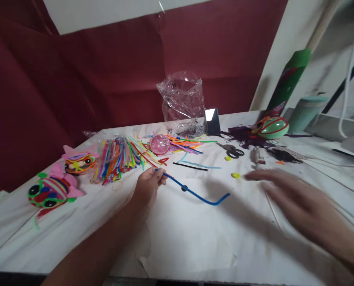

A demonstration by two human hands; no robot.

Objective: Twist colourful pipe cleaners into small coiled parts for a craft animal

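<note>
My left hand [151, 182] is closed in a pinch on one end of a blue pipe cleaner [198, 196]. The stem slants down to the right, and its far end bends upward. Beneath it, a small black round piece [184, 188] lies on the white table. My right hand [287, 194], blurred by motion, is over the table's right side with fingers stretched out and apart. Close to its fingertips is a small yellow piece [235, 175]; another yellow piece [227, 158] lies farther back. A black pipe cleaner [190, 166] and a light blue one [202, 164] rest between the hands.
Bundled colourful pipe cleaners [117, 159] and two decorated fish-like crafts [53, 190] occupy the left. Behind are a pink clear ball [160, 144], a plastic bag [183, 99] and a phone [212, 122]. Scissors [233, 151], a glue bottle [259, 157] and a green balloon-like craft [272, 127] stand rightward.
</note>
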